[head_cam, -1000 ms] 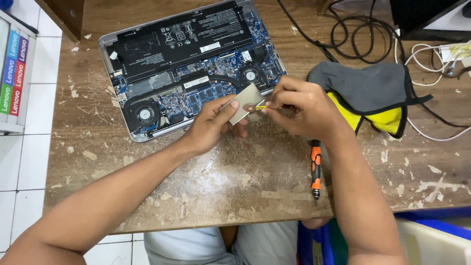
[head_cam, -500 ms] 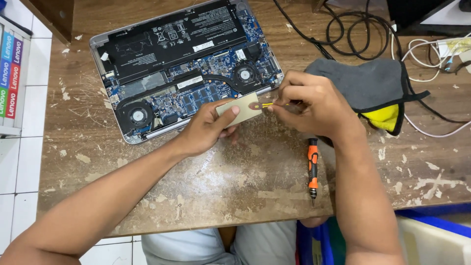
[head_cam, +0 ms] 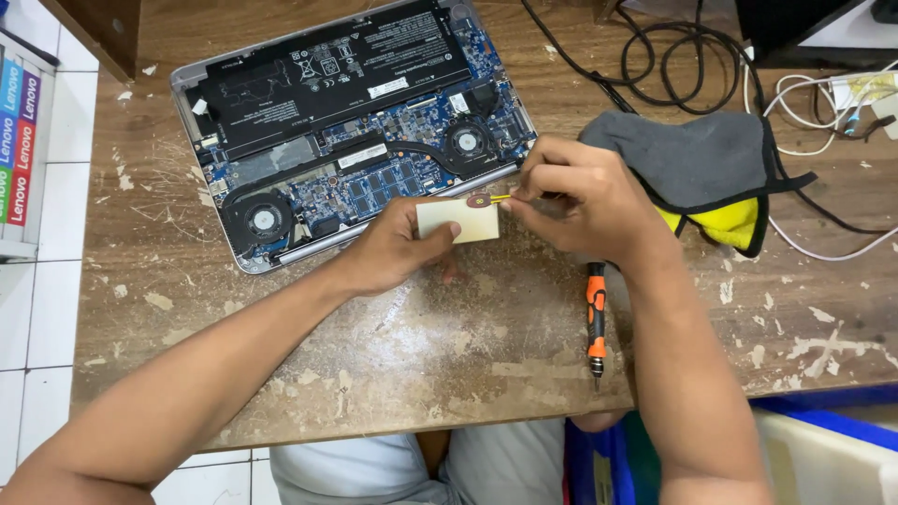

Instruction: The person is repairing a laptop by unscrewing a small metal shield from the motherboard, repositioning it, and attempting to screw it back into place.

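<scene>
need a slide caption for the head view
Left hand holds a small pale card beside an opened laptop while right hand touches it with a thin tool.

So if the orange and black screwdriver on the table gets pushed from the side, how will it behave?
The screwdriver would probably roll: its shape looks round and it lies flat on the worn table. It seems stiff and light. Its thin tip near the table edge could slip off.
</scene>
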